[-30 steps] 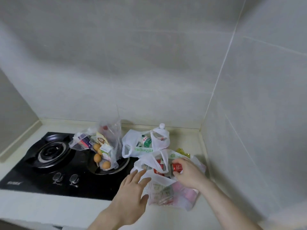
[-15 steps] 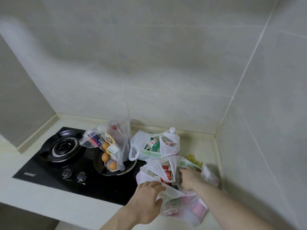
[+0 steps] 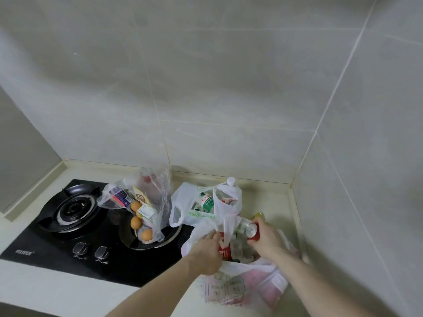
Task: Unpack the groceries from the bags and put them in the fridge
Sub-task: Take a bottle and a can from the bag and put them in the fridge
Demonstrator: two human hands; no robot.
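Red-and-silver can, one in hand: a drink can with red body and silver top, tilted, its long axis running from lower right to upper left, the silver top facing about ten o'clock and toward the camera. It sits at the mouth of the nearest bag, right of centre in the lower frame.

Right hand: fingers and thumb curled round the can's body, gripping it from the four o'clock side.

Left hand: fingers bent into the plastic at the bag's left rim, pinching the film near a handle loop and holding the opening apart.

Bags, three counted:
- Nearest white bag, at five o'clock on the counter, printed with pale green and pink marks; a second red can stands upright inside it between the two hands. Other contents are too veiled by the film to tell.
- Middle white bag, at twelve o'clock from the hands, green lettering on its side; holds a green-labelled bottle and one white-capped bottle standing upright above the handles.
- Clear bag, at ten o'clock, resting on the right burner of the black gas hob; four brown eggs visible, plus small packets.

Hob: two burners, two knobs at its front edge. Cream counter, pale tiled walls meeting in a corner at two o'clock.
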